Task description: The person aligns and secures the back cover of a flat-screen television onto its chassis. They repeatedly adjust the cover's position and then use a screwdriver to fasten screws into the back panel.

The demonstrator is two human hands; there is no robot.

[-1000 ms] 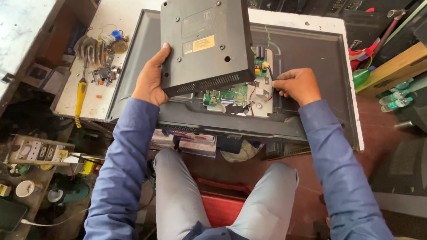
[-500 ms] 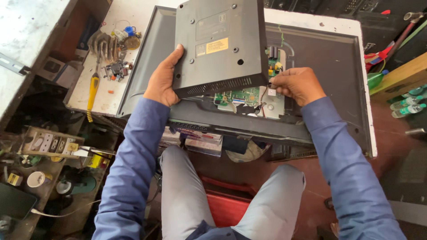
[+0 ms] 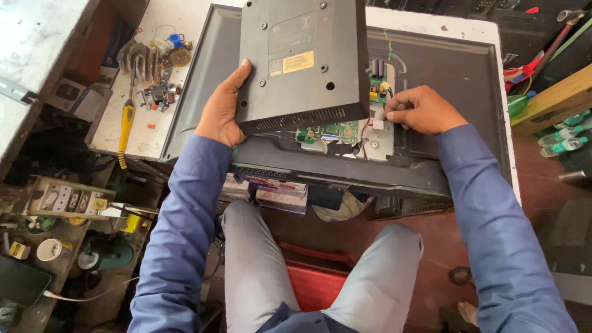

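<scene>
**Back cover lifted off a flat screen, both hands at work**

The left hand (image 3: 223, 114) grips the left edge of a dark grey rectangular plastic back cover (image 3: 302, 61), fingers curled over its rim, holding it tilted up above the rear of a large dark flat-panel screen (image 3: 456, 80) that lies face down on the white worktop (image 3: 148, 123). Under the raised cover a green circuit board (image 3: 336, 131) sits on a pale metal plate. The right hand (image 3: 422, 111) is closed in a pinch on a small white connector (image 3: 377, 124) just right of that board. A yellow-handled screwdriver (image 3: 126, 123) lies on the worktop well left of the screen, near a finned metal heat sink (image 3: 139, 58) and small loose parts. Green plastic bottles (image 3: 558, 139) stand at the far right.
</scene>
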